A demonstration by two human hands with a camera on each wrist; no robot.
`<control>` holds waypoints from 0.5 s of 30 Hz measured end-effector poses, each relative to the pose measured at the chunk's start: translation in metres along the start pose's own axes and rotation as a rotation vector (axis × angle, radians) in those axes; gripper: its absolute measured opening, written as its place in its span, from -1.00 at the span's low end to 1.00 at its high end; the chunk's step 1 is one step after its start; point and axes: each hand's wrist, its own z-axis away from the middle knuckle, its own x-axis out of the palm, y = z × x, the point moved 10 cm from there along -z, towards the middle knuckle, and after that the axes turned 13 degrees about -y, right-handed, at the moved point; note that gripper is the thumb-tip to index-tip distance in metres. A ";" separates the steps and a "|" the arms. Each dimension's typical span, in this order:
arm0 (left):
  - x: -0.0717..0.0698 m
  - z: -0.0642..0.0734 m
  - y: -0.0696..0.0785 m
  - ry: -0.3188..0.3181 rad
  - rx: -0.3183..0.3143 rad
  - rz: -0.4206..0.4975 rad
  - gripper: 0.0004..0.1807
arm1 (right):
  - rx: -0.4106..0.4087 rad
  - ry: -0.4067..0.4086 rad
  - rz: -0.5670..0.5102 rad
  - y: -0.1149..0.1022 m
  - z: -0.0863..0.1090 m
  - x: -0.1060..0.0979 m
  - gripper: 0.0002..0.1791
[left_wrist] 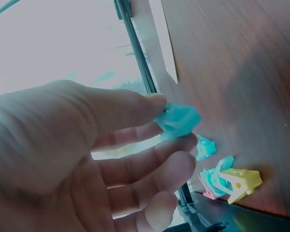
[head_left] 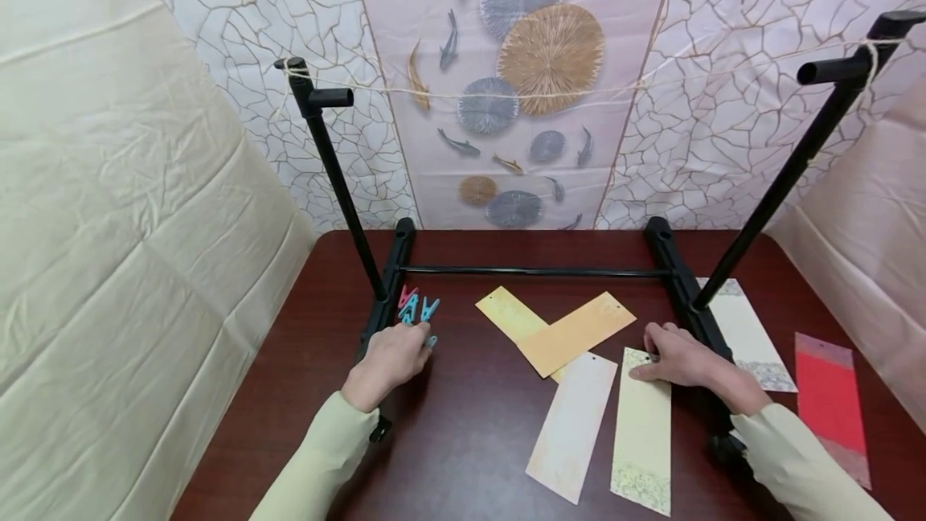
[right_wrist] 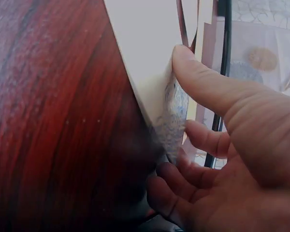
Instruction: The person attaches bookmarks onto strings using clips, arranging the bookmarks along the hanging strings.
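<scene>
My left hand (head_left: 391,358) pinches a light-blue clothespin (left_wrist: 182,121) between thumb and fingertips. Beyond it, by the rack's left foot, lie several small clothespins (head_left: 408,308); a yellow one (left_wrist: 244,183) shows in the left wrist view. At the right, my right hand (head_left: 683,358) grips the upper end of a pale yellow bookmark (head_left: 642,441) with a speckled band at each end, thumb on its face and fingers at its edge. Left of it lies a whitish bookmark (head_left: 574,428). Farther back, an orange bookmark (head_left: 575,334) crosses over a yellow one (head_left: 502,306).
A black rack stands on the dark red table (head_left: 463,457), its left post (head_left: 336,183) and right post (head_left: 788,175) joined up high by a thin string (head_left: 470,95). Right of the rack lie a white bookmark (head_left: 748,336) and a red one (head_left: 830,400).
</scene>
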 end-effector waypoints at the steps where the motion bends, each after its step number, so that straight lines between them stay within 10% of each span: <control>1: -0.001 -0.001 0.002 0.005 0.010 0.001 -0.84 | -0.001 0.001 0.003 -0.001 0.001 -0.001 -0.44; 15: -0.030 -0.014 0.020 0.080 0.103 0.159 -0.41 | -0.016 0.006 -0.024 -0.013 0.011 -0.021 -0.47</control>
